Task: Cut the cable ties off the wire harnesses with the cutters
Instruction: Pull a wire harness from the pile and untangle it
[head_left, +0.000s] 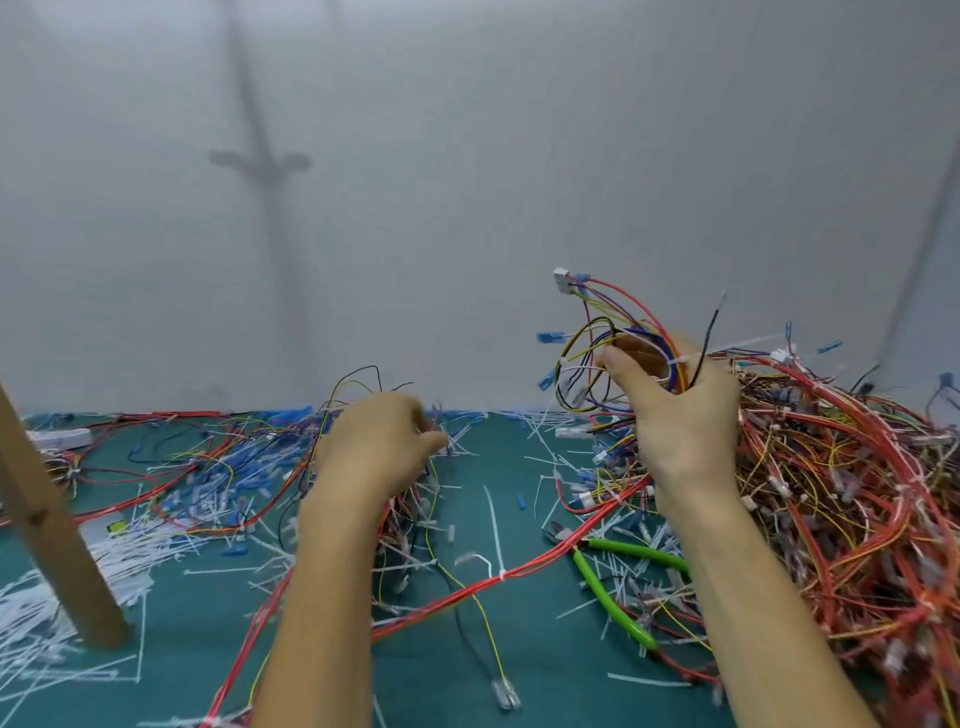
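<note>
Aloft, right hand (680, 415) gripping harness (673, 370), cutters (605, 588) on mat (550, 675)

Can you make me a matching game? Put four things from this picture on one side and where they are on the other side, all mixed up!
Things
1. green-handled cutters
2. small looped harness of coloured wires
3. slanted wooden post
4. big heap of red and orange wires

Places
A. piled at the far right
B. at the left edge of the picture
C. held up in the right hand
D. lying between the two forearms, touched by no hand

Pairs: 1-D, 2-C, 3-B, 4-A
</note>
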